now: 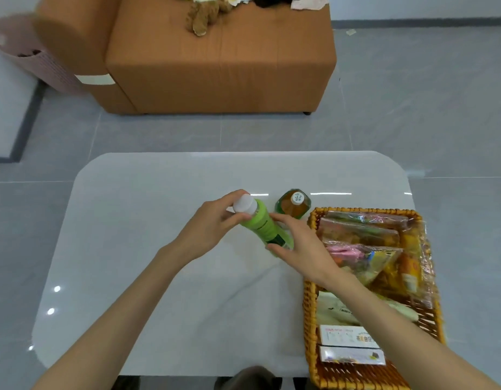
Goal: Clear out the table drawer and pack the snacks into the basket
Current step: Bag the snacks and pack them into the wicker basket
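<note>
Green bottle [260, 223] with a white cap is held tilted over the white table [131, 220], with both hands curled around it: the left hand [212, 226] grips it near the cap, and the right hand [297, 246] wraps its lower part. Just behind it a second bottle [294, 202], maybe tea, stands beside the woven basket [311, 305], which holds snack packets [362, 249].
</note>
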A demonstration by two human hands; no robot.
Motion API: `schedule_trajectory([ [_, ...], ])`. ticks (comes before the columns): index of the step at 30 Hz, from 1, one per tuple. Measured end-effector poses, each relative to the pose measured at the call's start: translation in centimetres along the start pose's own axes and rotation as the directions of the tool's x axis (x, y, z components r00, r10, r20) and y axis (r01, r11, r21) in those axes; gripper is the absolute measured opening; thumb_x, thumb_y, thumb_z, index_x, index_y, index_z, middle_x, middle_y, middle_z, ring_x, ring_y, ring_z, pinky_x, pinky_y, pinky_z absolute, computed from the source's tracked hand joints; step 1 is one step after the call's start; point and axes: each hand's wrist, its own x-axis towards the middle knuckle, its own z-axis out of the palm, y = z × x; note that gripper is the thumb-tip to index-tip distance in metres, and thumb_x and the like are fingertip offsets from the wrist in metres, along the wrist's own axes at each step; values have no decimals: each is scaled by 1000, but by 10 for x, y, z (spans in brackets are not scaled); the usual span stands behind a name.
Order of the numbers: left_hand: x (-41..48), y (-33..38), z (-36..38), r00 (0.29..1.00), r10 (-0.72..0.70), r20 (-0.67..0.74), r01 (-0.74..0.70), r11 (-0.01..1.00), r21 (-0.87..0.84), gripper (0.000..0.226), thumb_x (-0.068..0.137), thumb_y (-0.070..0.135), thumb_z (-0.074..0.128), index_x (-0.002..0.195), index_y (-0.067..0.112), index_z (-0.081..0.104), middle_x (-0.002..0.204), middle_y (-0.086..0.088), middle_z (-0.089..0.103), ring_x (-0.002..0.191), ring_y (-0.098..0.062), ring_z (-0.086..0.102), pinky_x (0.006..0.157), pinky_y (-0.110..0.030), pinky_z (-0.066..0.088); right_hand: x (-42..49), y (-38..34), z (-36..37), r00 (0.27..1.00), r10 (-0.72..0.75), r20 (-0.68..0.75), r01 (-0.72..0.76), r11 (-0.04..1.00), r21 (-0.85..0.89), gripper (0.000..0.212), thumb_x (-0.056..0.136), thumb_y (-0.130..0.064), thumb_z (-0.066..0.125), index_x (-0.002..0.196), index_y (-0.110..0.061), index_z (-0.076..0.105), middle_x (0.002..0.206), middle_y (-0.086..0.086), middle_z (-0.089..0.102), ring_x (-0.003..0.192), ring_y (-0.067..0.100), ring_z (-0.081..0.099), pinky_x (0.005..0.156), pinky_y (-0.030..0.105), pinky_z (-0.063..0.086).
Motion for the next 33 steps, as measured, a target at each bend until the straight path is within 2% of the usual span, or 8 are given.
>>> schedule_trajectory([
  [3, -24, 25, 32, 1000, 17, 1, -17, 999, -35, 22, 93, 29, 59, 116, 30, 57, 103, 11, 64, 88, -5, 65, 77, -20, 45, -38, 4, -9, 999, -38, -30, 40, 998, 56, 55, 84, -31, 72, 133, -28, 47, 122, -14, 56, 109, -2, 48, 88, 14, 41],
  [8, -51, 67, 118, 999, 47, -17, -49, 983, -176, 30, 92, 26, 61, 119, 40, 56, 111, 17, 64, 94, -2, 66, 81, -14, 49, -113, 39, -43, 999, 34, -34, -32, 997, 71, 57, 83, -31, 73, 132, -24, 46, 116, -10, 62, 101, 6, 59, 83, 27, 51],
  [12, -58, 84, 193, 998, 23, -55, -35, 974, -226, 27, 96, 29, 55, 120, 40, 57, 113, 19, 64, 99, 0, 64, 85, -14, 50, -179, 85, -79, 983, 166, -72, -161, 984, 73, 58, 85, -27, 72, 134, -21, 42, 113, -13, 56, 97, 0, 54, 75, 9, 45],
  [16, -54, 80, 267, 999, -40, 31, 40, 999, 4, 34, 98, 22, 51, 132, 23, 54, 127, 7, 59, 114, -5, 56, 89, -9, 43, -237, 132, -111, 925, 349, -150, -326, 932, 157, 60, 84, -27, 73, 133, -22, 39, 114, -14, 52, 97, 2, 51, 70, 6, 42],
  [20, -37, 69, 327, 981, -70, 179, 23, 967, 254, 45, 99, 21, 50, 143, 20, 42, 146, 1, 43, 136, -14, 38, 110, -29, 32, -270, 166, -123, 855, 481, -196, -423, 864, 274, 59, 82, -16, 74, 128, -15, 38, 110, -7, 49, 100, 14, 52, 78, 25, 44],
  [27, 2, 44, 389, 928, -166, 332, -94, 761, 642, 62, 98, 36, 49, 151, 35, 17, 157, 4, 23, 146, -20, 16, 114, -59, 1, -268, 198, -120, 821, 514, -249, -398, 827, 396, 77, 79, -5, 75, 136, -20, 26, 118, -3, 47, 103, 13, 49, 90, 33, 47],
  [31, 15, 24, 406, 942, -125, 311, -143, 690, 709, 46, 100, 25, 47, 143, 37, 35, 136, 1, 45, 129, -24, 40, 109, -51, 26, -263, 213, -118, 812, 505, -293, -371, 834, 408, 75, 77, -7, 77, 134, -19, 29, 115, -3, 51, 101, 13, 53, 85, 31, 50],
  [33, 19, 16, 407, 962, -87, 260, -133, 682, 719, 35, 100, 19, 47, 132, 33, 50, 121, 1, 52, 114, -24, 52, 86, -39, 44, -260, 219, -116, 813, 470, -343, -347, 864, 364, 72, 77, -6, 77, 132, -18, 31, 111, -5, 52, 98, 12, 55, 80, 25, 50],
])
